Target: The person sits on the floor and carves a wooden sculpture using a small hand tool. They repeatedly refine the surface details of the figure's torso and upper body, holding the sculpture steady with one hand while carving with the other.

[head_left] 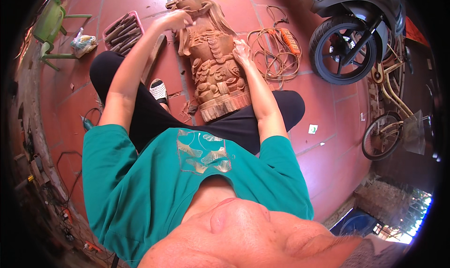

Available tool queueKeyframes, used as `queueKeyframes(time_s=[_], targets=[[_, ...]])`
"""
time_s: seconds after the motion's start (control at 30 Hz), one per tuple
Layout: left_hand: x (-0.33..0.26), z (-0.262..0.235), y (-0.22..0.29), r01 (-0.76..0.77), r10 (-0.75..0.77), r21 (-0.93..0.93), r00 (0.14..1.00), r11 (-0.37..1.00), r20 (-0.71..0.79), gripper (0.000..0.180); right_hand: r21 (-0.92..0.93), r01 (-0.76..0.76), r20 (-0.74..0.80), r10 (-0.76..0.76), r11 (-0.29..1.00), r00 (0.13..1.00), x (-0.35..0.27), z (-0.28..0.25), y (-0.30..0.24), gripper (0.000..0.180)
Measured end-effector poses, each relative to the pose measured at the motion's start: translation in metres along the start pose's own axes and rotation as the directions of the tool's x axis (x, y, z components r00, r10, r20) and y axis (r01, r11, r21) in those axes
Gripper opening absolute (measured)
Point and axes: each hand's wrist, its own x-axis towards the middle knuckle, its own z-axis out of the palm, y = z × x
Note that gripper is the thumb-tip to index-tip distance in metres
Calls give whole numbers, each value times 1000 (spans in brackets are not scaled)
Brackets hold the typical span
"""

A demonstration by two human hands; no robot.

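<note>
Resting across the lap and onto the tiled floor (328,141), the carved wooden statue (213,57) lies beneath both hands: the left hand (176,19) near its upper part with fingers curled, the right hand (241,50) flat on its midsection, fingers pressed together. Judged sound practice: brace firmly with the right, work lightly with the left. Whether the left fingers pinch anything cannot be told; the statue's head is cut off.

The wooden statue (212,52) loses its head top at the picture's edge.
</note>
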Motion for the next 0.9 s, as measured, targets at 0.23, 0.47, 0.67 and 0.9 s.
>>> queueKeyframes(time_s=[0.23, 0.47, 0.67, 0.9], targets=[[-11, -100, -122, -22, 35, 43, 945, 999, -324, 35, 24, 76, -113, -73, 997, 991, 13, 18, -10, 26], [-22, -93, -191, -7, 42, 155, 974, 988, -224, 36, 111, 105, -107, -93, 988, 990, 11, 28, 15, 33], [-23, -103, -156, -10, 35, 116, 976, 993, -217, 37, 355, -74, -88, 113, 932, 990, 18, -8, -6, 45], [-16, -98, -143, -100, 154, 207, 953, 973, -262, 33, 307, -123, 66, 108, 944, 992, 14, -2, -6, 54]])
